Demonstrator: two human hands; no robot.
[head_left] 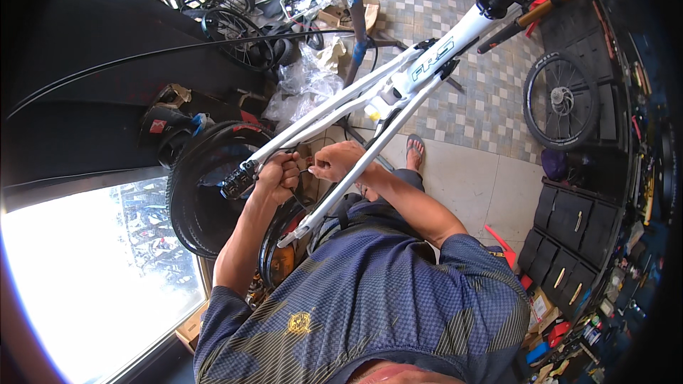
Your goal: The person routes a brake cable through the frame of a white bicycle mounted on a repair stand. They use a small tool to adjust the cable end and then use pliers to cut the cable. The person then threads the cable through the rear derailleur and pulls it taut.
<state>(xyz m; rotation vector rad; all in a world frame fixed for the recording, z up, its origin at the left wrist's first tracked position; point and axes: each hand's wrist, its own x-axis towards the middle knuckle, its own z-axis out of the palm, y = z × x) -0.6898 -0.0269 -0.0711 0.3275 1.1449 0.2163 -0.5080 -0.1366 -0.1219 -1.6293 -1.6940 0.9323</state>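
Note:
A white bicycle frame (427,67) runs slantwise in front of me, its rear end near my hands. My left hand (279,175) is closed like a fist beside the dark part (240,181) at the frame's rear end, and a thin black cable (299,198) comes out below its fingers. Just to the right, between the rear stays, my right hand (337,161) pinches its thumb and fingertips together toward the left hand. A short dark strand spans the small gap between both hands; what exactly sits in the right fingertips is too small to make out.
A long black cable (178,45) arcs across the left. A blue stand post (351,3) rises beyond the frame. Black tyres (186,206) lean by the bright window (99,270). A wheel (562,102) and a tool-lined wall (633,270) are on the right; plastic wrapping (302,89) litters the floor.

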